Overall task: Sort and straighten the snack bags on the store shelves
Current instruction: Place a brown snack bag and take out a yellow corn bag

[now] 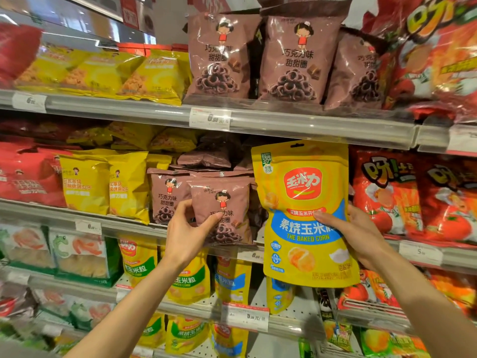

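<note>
Sorting step: the yellow corn pouch (304, 215) is held closed in the right hand (358, 236) grip. The brown ring bag (222, 213) is pinched by the left hand (188, 228) grip. Judged next: the pouch is to be lowered to the matching pouches (232, 280) below both grips.

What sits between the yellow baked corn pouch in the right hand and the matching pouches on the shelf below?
Nothing visible blocks it. The baked corn pouch in the right hand hangs in open air before the shelf edge, directly above the matching blue-banded pouches, with a gap beside them.
</note>
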`<state>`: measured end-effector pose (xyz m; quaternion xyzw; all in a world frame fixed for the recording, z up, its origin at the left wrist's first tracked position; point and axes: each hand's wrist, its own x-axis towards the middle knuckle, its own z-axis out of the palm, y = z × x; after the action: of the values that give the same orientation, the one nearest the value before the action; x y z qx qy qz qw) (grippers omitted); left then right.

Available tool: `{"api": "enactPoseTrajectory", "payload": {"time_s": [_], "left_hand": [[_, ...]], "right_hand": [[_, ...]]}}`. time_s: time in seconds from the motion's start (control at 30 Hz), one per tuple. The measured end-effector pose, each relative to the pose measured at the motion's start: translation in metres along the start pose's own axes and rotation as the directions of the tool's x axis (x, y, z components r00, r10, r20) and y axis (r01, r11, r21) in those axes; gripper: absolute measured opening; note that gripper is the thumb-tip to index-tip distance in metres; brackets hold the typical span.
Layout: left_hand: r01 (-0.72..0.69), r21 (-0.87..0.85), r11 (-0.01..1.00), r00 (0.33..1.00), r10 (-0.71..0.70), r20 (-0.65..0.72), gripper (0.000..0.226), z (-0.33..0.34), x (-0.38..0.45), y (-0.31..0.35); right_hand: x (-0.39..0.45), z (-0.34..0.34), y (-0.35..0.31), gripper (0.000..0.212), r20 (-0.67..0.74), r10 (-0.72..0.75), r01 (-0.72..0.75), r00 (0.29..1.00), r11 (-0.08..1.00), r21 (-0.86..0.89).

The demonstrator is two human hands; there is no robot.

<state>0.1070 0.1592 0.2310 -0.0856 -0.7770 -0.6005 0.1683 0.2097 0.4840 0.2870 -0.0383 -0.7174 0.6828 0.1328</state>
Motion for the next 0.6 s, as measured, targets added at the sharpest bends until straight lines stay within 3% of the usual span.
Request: {"api": "enactPoseTrajectory", "payload": {"time_s": [0.4, 0.6], "left_hand": [[-0.144, 0.285, 0.948, 0.982, 0.172, -0.076, 0.066, 0.049, -0.003, 0.034], [-0.221, 0.36, 0.907, 0.973, 0.229, 0.02, 0.064, 0.083, 0.0, 0.04]], "right_hand": [[-0.025, -0.035, -0.002, 0.049, -0.112, -0.016, 0.021, 0.994, 0.999, 0.038], [-0.032, -0.038, -0.002, 0.047, -0.126, -0.013, 0.021, 0.992, 0.998, 0.06]]}}
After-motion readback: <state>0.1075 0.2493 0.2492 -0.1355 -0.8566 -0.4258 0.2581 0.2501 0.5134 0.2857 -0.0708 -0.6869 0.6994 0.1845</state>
